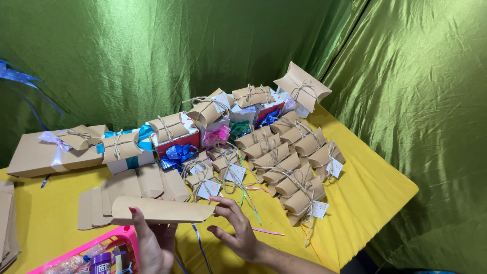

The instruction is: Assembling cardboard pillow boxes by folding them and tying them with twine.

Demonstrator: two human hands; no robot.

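The person's left hand grips a flat kraft pillow box from underneath, thumb up on the near face, fingers clamped on its lower edge. The box is held just above the yellow table, near the front edge, lying roughly level w/ its curved end pointing right. The right hand is at that curved end, fingers spread and loosely curled; one fingertip touches the tip of the box, the rest are apart from it, so it isn't closed on anything.

Handling, as a judgement: thin card, very light, semi-stiff but easy to crease. Unfolded it'll flex if pinched mid-panel, so best held along the long edges or near the scored end flaps, not squeezed flat across the middle. Surface looks matte, not slippery. Not fragile as such, but dents and bends would show.

Around it: a stack of flat blanks lies on the table just behind the held box. Further back and to the right is a big cluster of finished pillow boxes tied w/ twine and small tags, touching each other in rows. Behind those are red boxes w/ ribbon bows in blue and pink. At left sits a larger flat kraft box w/ a pale bow. A pink basket sits at the bottom left w/ small bits inside; contents too blurred to name. Green cloth hangs behind and to the right.
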